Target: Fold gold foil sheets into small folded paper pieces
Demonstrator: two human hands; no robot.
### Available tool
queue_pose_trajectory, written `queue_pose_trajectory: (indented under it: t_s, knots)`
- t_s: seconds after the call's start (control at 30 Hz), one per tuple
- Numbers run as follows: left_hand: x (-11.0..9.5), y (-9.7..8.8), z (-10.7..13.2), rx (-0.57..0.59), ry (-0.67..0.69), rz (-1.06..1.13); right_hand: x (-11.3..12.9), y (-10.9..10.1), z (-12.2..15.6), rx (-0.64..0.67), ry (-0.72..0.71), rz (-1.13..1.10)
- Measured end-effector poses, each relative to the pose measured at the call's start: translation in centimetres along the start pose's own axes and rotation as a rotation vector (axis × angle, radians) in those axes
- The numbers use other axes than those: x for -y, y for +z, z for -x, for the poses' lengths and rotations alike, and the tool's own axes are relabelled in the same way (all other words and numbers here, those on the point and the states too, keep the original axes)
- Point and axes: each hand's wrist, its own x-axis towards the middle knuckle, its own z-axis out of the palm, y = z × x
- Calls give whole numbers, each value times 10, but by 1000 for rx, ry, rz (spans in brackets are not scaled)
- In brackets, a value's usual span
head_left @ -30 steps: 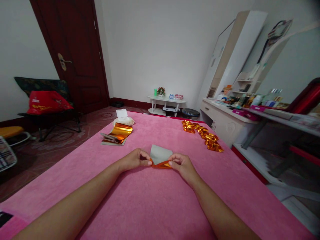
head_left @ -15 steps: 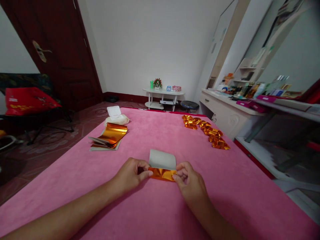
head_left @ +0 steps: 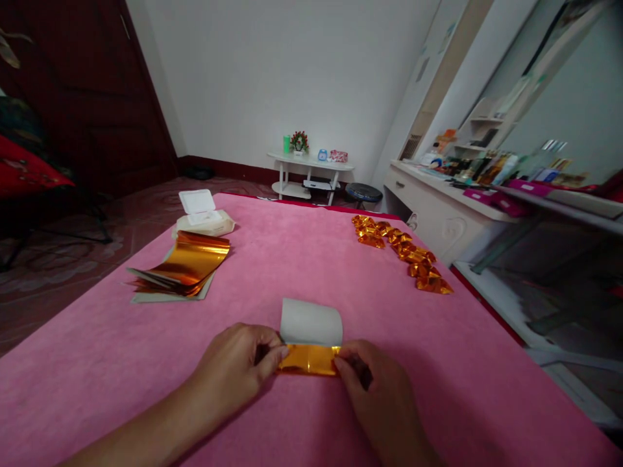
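Foil-faced sheet (head_left: pixel 309 360) pinched at both ends over pink cloth (head_left: pixel 292 259)

A pale label on the pink box (head_left: pixel 529 187) at the right is too small to read. The sheet is thin, shiny orange-gold on one face and matte grey on the other. Its near edge is folded into a flat, lightly creased gold strip, while the grey face bows up behind it in a smooth curve. The strip's long axis runs left to right before the person; the grey part points away, toward the white wall (head_left: pixel 253 78). It sits at the near middle of the cloth; whether it touches the plush surface cannot be told. The left hand (head_left: pixel 238 357) has thumb and fingers clamped on the strip's left end; the right hand (head_left: pixel 384 383) grips its right end likewise. On the cloth's left, a stack of foil sheets (head_left: pixel 195 259) curls, glossy side up, just nearer than a soft wipes pack (head_left: pixel 214 225) whose white plastic lid (head_left: pixel 197 201) stands raised. On the right, faceted, glittering folded foil pieces (head_left: pixel 413 251) lie in a slanting cluster.
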Motion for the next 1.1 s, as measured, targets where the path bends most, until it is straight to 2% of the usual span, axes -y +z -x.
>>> queue_pose_trajectory:
  t_s: [0.13, 0.43, 0.7, 1.1]
  knots:
    - [-1, 2, -2, -46, 5, -80, -3, 1, -2, -8, -28, -23]
    - [0, 5, -3, -81, 5, -49, -8, 5, -3, -12, -61, -21]
    - [0, 8, -1, -113, 13, -110, -10, 8, -2, -15, -104, 45]
    - [-4, 1, 0, -163, -103, -187, -7, 6, -3, -19, -133, 147]
